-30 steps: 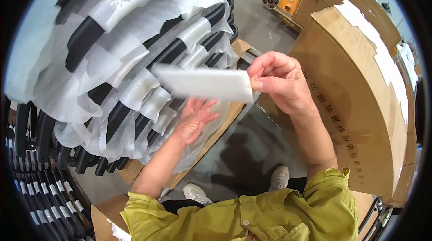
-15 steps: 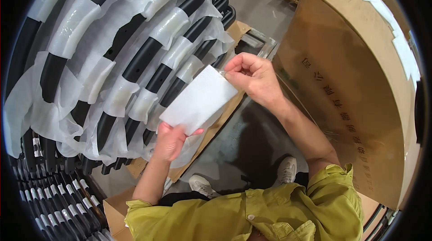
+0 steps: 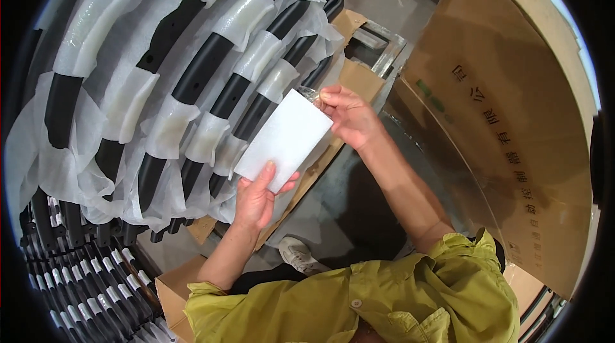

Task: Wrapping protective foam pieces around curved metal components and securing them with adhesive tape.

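My left hand (image 3: 256, 201) grips the near end of a white rectangular foam pad (image 3: 285, 141), thumb on top and fingers beneath. At the pad's far corner my right hand (image 3: 349, 114) is closed in a pinch on a crinkled piece of clear plastic film (image 3: 310, 94). Whether the film is stuck to the pad cannot be made out. Just beyond both hands lie black curved tubes (image 3: 204, 69), banded with white foam sleeves (image 3: 172, 130) and layered with thin white foam sheeting (image 3: 54, 109).
A large brown cardboard box (image 3: 493, 125) stands to the right. Flattened cardboard (image 3: 362, 77) sticks out from under the tubes. More sleeved tubes (image 3: 96, 298) are stacked at lower left, beside an open carton (image 3: 176, 285). My shoe (image 3: 296, 253) is on the grey floor.
My right hand has drawn slightly back from the pad's corner, and more clear film shows. My left thumb now lies on the pad's face. The view has shifted a little.
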### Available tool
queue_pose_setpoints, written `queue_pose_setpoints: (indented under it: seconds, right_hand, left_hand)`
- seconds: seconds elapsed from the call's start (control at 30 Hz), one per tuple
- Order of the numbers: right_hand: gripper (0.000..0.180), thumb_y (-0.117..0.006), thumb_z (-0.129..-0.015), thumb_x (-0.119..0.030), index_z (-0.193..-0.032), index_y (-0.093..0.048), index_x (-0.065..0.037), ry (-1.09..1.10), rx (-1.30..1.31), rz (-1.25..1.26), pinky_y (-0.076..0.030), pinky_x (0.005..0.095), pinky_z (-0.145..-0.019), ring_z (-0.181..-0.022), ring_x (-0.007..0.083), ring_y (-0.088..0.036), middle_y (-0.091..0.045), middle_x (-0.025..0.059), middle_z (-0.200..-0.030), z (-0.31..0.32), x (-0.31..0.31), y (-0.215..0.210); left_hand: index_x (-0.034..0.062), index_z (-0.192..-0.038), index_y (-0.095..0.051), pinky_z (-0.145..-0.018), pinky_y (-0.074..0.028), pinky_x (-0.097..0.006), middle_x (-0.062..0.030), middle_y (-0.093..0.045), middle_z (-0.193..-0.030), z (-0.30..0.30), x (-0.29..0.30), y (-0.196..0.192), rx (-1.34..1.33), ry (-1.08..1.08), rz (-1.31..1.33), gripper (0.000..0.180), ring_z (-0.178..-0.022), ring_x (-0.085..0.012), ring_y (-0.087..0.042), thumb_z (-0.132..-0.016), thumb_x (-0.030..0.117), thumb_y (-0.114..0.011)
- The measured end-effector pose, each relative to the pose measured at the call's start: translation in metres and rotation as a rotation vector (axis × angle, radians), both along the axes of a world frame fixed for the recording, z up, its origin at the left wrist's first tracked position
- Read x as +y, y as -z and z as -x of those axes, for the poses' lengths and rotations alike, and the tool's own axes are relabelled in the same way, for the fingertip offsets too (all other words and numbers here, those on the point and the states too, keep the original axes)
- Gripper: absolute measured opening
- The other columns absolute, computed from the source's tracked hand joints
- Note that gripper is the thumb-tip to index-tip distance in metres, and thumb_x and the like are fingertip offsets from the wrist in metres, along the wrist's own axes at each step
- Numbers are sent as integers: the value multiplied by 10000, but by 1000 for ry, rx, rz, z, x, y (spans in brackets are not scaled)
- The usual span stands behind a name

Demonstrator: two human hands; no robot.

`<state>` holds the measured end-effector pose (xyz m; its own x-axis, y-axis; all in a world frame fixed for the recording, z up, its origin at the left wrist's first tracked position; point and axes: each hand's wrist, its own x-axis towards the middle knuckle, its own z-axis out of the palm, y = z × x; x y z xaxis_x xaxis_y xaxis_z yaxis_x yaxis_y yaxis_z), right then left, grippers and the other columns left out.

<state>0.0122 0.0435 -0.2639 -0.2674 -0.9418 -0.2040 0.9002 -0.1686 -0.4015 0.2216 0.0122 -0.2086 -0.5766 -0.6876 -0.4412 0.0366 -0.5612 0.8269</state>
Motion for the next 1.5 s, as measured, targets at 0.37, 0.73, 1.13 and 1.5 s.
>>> queue_pose_setpoints:
  seconds: [0.37, 0.73, 1.13, 1.5]
  right_hand:
    - [261, -506, -773, -27, -1033, -489, -7, -281, 130, -104, -430, 295, -809, -896, 185, -542, -562, 94, -962, 29, 25, 34]
    - [359, -562, -783, -212, -1063, -494, 2, -148, 758, -152, -398, 256, -796, -918, 126, -508, -548, 79, -984, 26, 27, 13]
    - [219, -633, -723, -90, -912, -546, -19, -484, 516, -106, -469, 244, -637, -700, 136, -576, -583, 62, -803, 24, 26, 46]
    - [262, -611, -765, -230, -892, -553, -8, -445, 647, -244, -467, 253, -644, -725, 148, -575, -587, 85, -822, 24, 30, 36]
  left_hand:
    - [-44, -1015, -539, -732, -440, -253, -81, -585, -959, -16, -8, 8, -279, 79, 437, 275, -830, -125, -549, -770, 74, -584]
    - [-31, -989, -570, -763, -417, -239, -67, -600, -928, -14, -10, 3, -311, 61, 414, 260, -825, -106, -548, -750, 64, -605]
    - [-54, -958, -552, -570, -463, -246, -96, -603, -848, -27, -19, 3, -287, 89, 308, 268, -672, -138, -571, -749, 101, -615]
    - [-56, -992, -522, -541, -484, -249, -113, -597, -858, -30, -21, 5, -301, 31, 330, 324, -673, -162, -580, -740, 124, -619]
